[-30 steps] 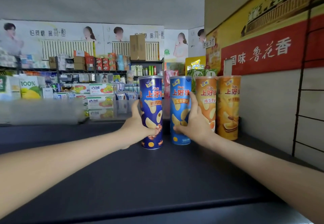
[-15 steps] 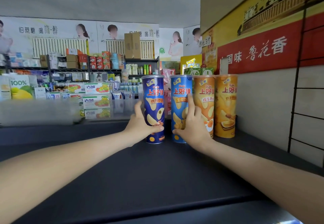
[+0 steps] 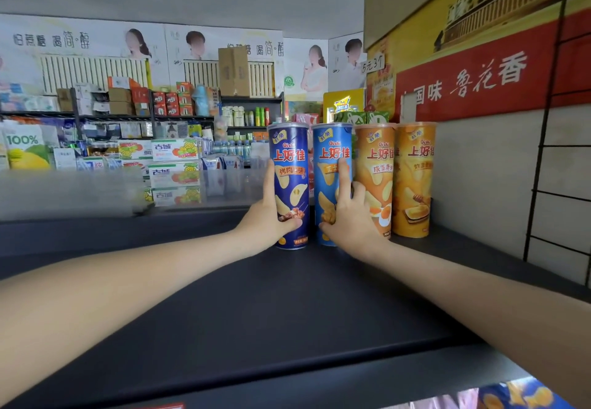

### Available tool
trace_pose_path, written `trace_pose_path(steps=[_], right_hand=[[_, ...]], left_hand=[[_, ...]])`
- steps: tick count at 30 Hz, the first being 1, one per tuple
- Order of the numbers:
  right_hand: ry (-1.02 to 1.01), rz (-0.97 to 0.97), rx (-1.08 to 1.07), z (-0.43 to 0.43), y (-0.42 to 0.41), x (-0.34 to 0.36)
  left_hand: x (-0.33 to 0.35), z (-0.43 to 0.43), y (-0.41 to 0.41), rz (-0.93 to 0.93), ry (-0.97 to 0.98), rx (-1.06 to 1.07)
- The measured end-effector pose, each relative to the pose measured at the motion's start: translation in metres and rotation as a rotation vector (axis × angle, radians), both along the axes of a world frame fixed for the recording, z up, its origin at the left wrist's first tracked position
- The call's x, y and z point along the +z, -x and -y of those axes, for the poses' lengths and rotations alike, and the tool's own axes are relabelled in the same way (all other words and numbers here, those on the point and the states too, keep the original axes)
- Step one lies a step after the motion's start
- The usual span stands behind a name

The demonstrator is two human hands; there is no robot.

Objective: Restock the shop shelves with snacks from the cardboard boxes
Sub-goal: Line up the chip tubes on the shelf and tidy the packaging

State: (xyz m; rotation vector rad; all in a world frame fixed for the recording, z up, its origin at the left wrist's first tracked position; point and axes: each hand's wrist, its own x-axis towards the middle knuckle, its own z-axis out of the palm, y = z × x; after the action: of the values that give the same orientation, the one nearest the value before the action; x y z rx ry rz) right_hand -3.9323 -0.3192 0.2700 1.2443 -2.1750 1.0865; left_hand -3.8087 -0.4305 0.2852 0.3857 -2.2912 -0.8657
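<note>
Four tall crisp tubes stand in a row at the back of the dark top shelf [image 3: 256, 312]. My left hand [image 3: 267, 220] grips the dark blue tube [image 3: 289, 165], thumb across its front. My right hand [image 3: 347, 220] holds the light blue tube [image 3: 332, 152], forefinger lying up its front. To their right stand an orange tube [image 3: 377, 168] and a yellow-orange tube [image 3: 414, 178], close against each other and next to the grey wall. All four tubes are upright and rest on the shelf.
A grey wall with a red and yellow banner [image 3: 479, 73] closes the shelf's right side, with a black wire rack [image 3: 556, 152] against it. Beyond the shelf's back edge are other shop shelves [image 3: 144, 114] with cartons and boxes. A snack bag [image 3: 518, 396] shows below the front edge.
Both hands have pushed the two blue tubes back and to the right along the shelf; the light blue one now stands against the orange tube.
</note>
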Motion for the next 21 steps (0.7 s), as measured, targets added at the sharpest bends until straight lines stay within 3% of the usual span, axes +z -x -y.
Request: trace_pose_path(steps=[7, 12, 17, 21], right_hand=[[-0.020, 0.025, -0.055, -0.006, -0.011, 0.004], [-0.130, -0.075, -0.161, -0.025, -0.036, 0.011], [-0.033, -0.016, 0.018, -0.043, -0.076, 0.011], [0.132, 0.104, 0.193, -0.056, -0.125, 0.004]], left_hand=[[-0.001, -0.005, 0.005, 0.002, 0.010, 0.043], [-0.002, -0.022, -0.007, 0.035, -0.112, 0.132], [0.011, -0.066, -0.053, 0.153, -0.133, 0.294], [0.010, -0.111, -0.111, 0.055, -0.167, 0.412]])
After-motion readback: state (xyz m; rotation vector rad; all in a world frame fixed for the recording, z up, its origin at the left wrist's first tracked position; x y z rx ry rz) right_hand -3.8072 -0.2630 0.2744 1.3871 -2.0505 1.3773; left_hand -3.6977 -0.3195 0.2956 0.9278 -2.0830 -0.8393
